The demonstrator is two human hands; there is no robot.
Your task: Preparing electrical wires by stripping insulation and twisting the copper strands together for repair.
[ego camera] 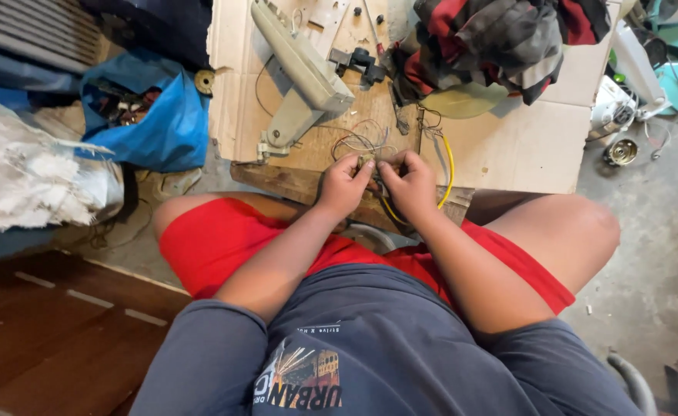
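My left hand [344, 183] and my right hand [410, 183] meet over the front edge of a low wooden board [331, 139]. Both pinch a small part [369, 162] with thin wires [358, 141] coming off it; the part itself is mostly hidden by my fingers. A yellow wire [450, 166] loops from the board down past my right hand. I sit with my knees apart, in red shorts and a dark blue shirt.
A grey plastic appliance arm [300, 69] lies on the cardboard-covered board [523, 146]. A pile of dark and red cloth [500, 38] sits behind it. A blue bag [162, 115] and a white sack [31, 169] lie left. Small appliance parts [620, 150] rest on the concrete at right.
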